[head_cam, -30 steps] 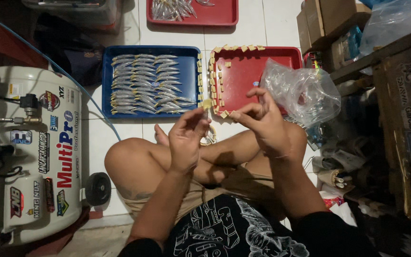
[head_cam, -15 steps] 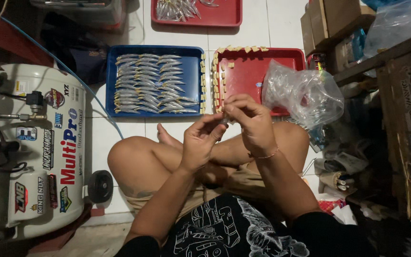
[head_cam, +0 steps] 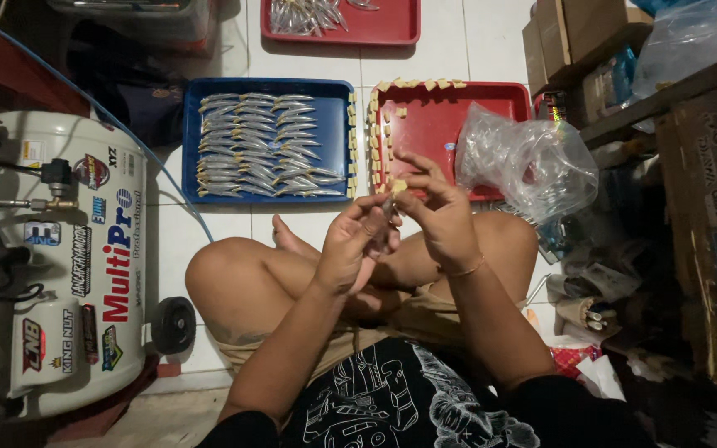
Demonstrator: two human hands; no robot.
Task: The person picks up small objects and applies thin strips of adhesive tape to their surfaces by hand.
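Head view: left hand point(head_cam: 350, 245) and right hand point(head_cam: 441, 217) meet above the knees, fingers pinching a small pale block point(head_cam: 397, 187) near the red tray point(head_cam: 450, 116).

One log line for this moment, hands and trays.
left hand: pinching small lure | right hand: fingertips on lure | blue tray: lure rows | red tray: tan blocks along edge

Round and oblong stickers point(head_cam: 91, 172) in red, black and white were seen scattered over the white tank point(head_cam: 85, 274) at the left. Brown cardboard boxes point(head_cam: 578, 37) were stacked at the upper right, and a dark printed carton point(head_cam: 711, 241) stood at the right edge. A crumpled clear plastic bag point(head_cam: 533, 162) lay over the red tray point(head_cam: 433, 124).
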